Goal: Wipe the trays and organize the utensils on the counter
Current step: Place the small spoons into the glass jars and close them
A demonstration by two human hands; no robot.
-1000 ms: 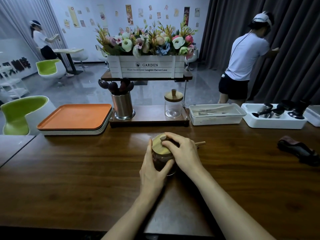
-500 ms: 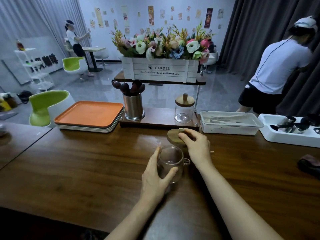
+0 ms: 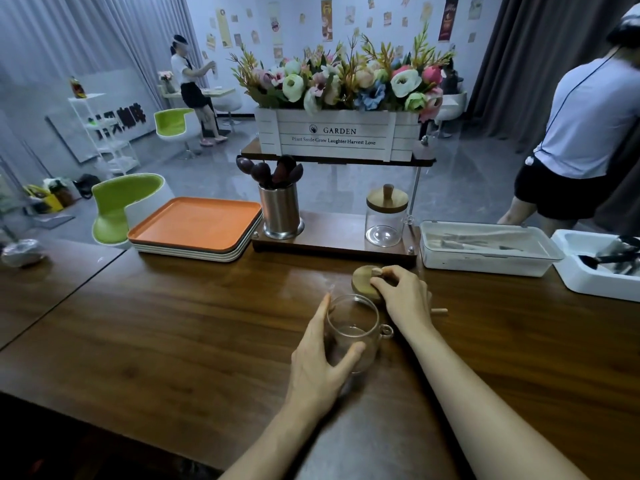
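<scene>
A small clear glass jar (image 3: 351,325) stands uncovered on the wooden counter (image 3: 173,334). My left hand (image 3: 320,363) grips its side, thumb across the front. Just behind it my right hand (image 3: 405,299) pinches the knob of the jar's wooden lid (image 3: 363,282), which sits on the counter. A wooden stick end (image 3: 440,310) pokes out right of my right wrist. A stack of trays with an orange one on top (image 3: 194,226) lies at the back left. A steel cup of dark spoons (image 3: 280,209) stands on a wooden stand.
A second lidded glass jar (image 3: 386,216) shares the stand under a white flower box (image 3: 337,135). A white cutlery box (image 3: 485,247) and a white bin (image 3: 599,268) sit at the right. Green chairs (image 3: 117,206) and two people are beyond the counter.
My right hand lifted the wooden lid off the jar and set it down behind the jar. My left hand kept its grip on the jar. The view swung left.
</scene>
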